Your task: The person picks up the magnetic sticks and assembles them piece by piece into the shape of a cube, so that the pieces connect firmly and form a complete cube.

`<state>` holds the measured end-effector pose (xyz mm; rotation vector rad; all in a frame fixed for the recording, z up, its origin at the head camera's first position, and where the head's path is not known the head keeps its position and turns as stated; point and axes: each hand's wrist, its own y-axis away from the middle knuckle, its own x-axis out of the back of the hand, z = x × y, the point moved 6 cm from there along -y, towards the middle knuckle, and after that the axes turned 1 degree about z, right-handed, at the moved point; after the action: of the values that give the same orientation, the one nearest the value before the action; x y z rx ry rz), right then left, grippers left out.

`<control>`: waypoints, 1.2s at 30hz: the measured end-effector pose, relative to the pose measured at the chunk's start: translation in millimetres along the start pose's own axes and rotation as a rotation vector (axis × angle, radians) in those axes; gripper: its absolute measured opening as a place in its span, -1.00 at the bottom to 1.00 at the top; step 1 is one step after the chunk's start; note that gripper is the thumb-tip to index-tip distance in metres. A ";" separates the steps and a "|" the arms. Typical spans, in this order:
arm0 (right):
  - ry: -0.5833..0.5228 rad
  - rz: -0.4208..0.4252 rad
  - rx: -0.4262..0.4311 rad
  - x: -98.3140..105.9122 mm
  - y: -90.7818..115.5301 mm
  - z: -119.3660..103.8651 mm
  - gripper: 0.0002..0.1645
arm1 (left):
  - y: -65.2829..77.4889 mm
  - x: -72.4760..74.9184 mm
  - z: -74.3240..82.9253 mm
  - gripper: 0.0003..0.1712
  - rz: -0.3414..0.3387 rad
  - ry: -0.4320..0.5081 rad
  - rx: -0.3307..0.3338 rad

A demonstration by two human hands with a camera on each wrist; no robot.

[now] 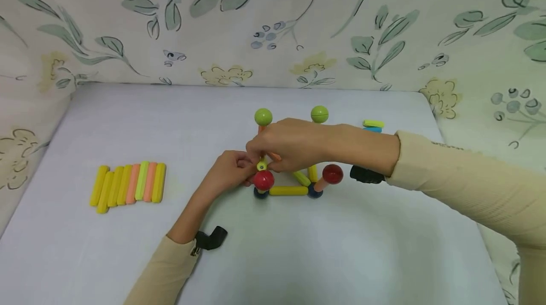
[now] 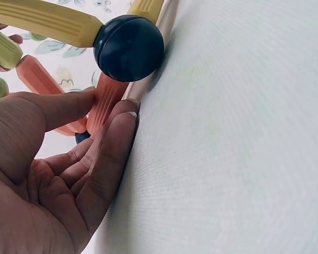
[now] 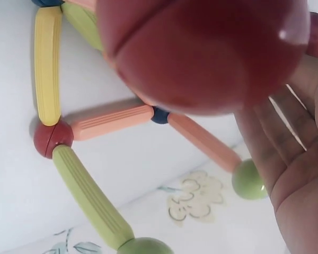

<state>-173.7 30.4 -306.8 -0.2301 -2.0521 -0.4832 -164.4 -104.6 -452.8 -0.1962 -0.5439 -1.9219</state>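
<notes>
My left hand (image 1: pixel 228 170) pinches an orange stick (image 2: pixel 107 98) between thumb and fingers, low over the tabletop. That stick meets a dark blue ball (image 2: pixel 130 47), from which a yellow stick (image 2: pixel 47 21) extends. My right hand (image 1: pixel 294 143) reaches across the ball-and-stick frame and pinches a light green stick (image 2: pixel 2 48), its end facing the head camera. A red ball (image 1: pixel 264 180) stands raised just in front of the hands; it looms large in the right wrist view. Another red ball (image 1: pixel 332 173) tops an orange stick at the right corner. Two green balls (image 1: pixel 263 116) (image 1: pixel 319 114) rise behind.
A row of several yellow, orange and green sticks (image 1: pixel 128 184) lies on the white table (image 1: pixel 341 248) at left. Behind my right forearm are a yellow-green stick (image 1: pixel 373 124) and a blue stick (image 1: pixel 372 129). Floral fabric (image 1: pixel 273 20) hangs along the back.
</notes>
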 end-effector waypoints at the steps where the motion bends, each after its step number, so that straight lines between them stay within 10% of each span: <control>1: 0.008 -0.001 -0.003 -0.6 0.1 0.1 -0.77 | 0.4 0.0 0.6 -0.81 0.000 0.003 -0.002; 18: 0.025 0.094 0.016 8.2 14.3 2.3 -0.86 | -1.3 -1.4 -2.3 -0.53 -0.016 0.023 0.046; 25: 0.193 0.168 0.038 14.0 18.8 2.5 -0.82 | -1.9 -0.8 -2.8 -0.54 -0.010 0.008 0.049; 36: 0.165 0.120 0.071 9.6 11.4 -3.3 -0.87 | 1.4 -1.2 2.5 -0.53 -0.023 0.042 0.051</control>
<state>-172.0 39.0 -294.3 -0.2606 -1.8783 -0.3433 -162.9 -102.9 -450.7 -0.1170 -0.5679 -1.9278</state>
